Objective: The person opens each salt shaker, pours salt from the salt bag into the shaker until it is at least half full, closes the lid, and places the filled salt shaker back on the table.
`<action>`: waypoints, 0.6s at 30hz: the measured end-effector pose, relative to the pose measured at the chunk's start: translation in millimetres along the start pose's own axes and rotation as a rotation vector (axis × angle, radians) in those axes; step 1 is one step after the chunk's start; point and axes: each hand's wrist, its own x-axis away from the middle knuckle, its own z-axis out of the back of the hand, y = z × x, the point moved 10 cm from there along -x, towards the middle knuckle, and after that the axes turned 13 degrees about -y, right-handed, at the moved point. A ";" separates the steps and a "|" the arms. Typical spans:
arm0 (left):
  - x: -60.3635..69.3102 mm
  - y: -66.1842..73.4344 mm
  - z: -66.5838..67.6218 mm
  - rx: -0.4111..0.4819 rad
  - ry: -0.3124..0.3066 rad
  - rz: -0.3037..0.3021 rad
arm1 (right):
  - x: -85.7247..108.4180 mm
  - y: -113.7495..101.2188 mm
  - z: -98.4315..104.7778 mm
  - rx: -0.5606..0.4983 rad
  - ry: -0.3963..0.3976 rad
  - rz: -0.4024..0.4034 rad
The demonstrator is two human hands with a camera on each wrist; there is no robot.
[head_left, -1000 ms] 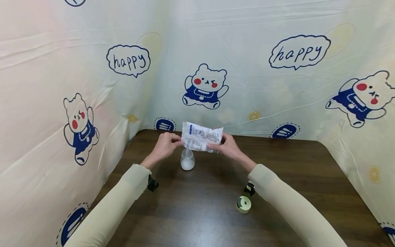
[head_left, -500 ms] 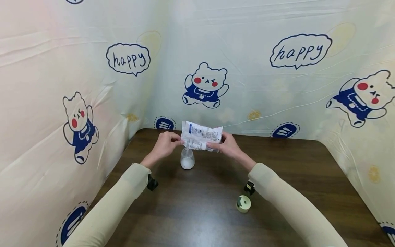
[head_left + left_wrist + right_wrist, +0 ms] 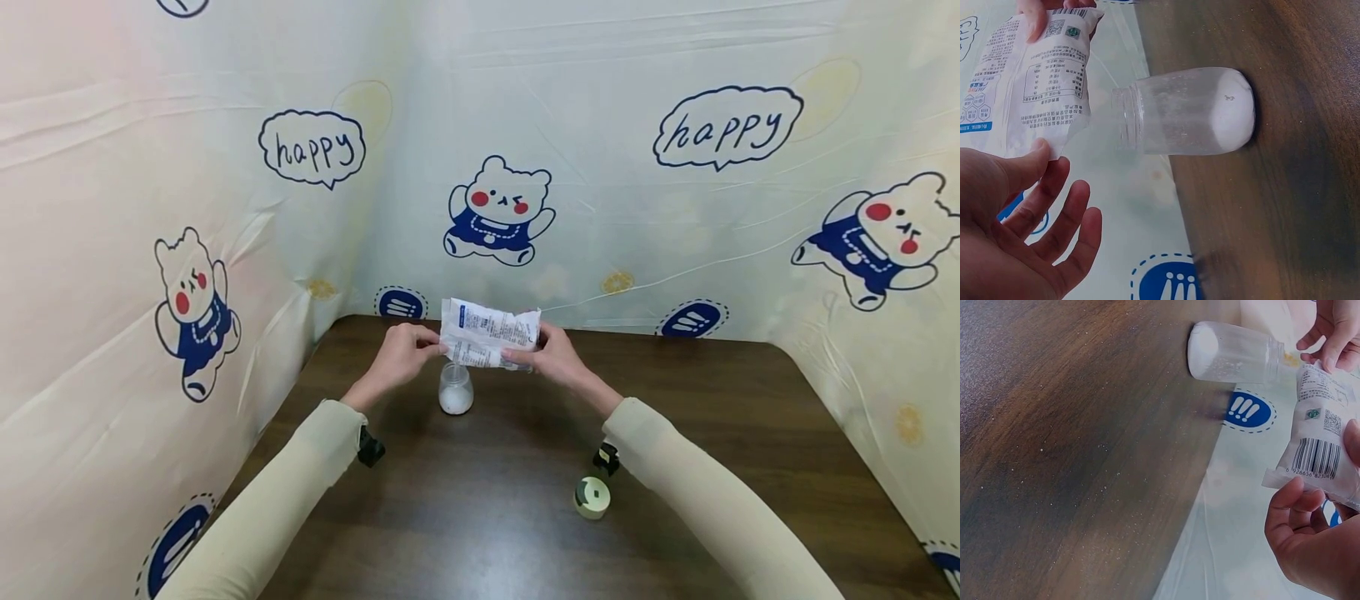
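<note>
A white printed plastic bag (image 3: 487, 333) is held tilted between both hands, its lower left corner over the mouth of a clear glass jar (image 3: 456, 392). White powder fills the bottom part of the jar, which stands upright on the table. My left hand (image 3: 1029, 206) pinches the bag's corner between thumb and index finger, the other fingers loosely bent. At the far end, my right hand (image 3: 1316, 537) grips the bag (image 3: 1322, 431) near its barcode, thumb on one face and fingers below. No falling stream of powder can be made out.
A round pale-green lid (image 3: 592, 497) lies on the brown wooden table (image 3: 480, 508) near the right forearm. White specks are scattered on the wood in the right wrist view. A printed curtain (image 3: 600, 208) surrounds the table at the back and sides.
Hardly anything differs. Both hands keep the bag over the jar in nearly the same tilt, and the whole head view shifts by only a few pixels.
</note>
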 end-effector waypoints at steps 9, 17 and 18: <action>-0.2 -1.4 -1.2 -0.008 0.004 -0.014 | -1.7 1.7 -1.3 -0.004 0.000 0.010; 0.9 -1.2 -0.3 0.003 -0.006 0.000 | -1.6 0.5 -1.7 0.009 0.002 0.002; 1.0 -1.4 -0.3 0.004 -0.007 0.002 | -1.7 0.6 -1.7 0.011 0.002 0.002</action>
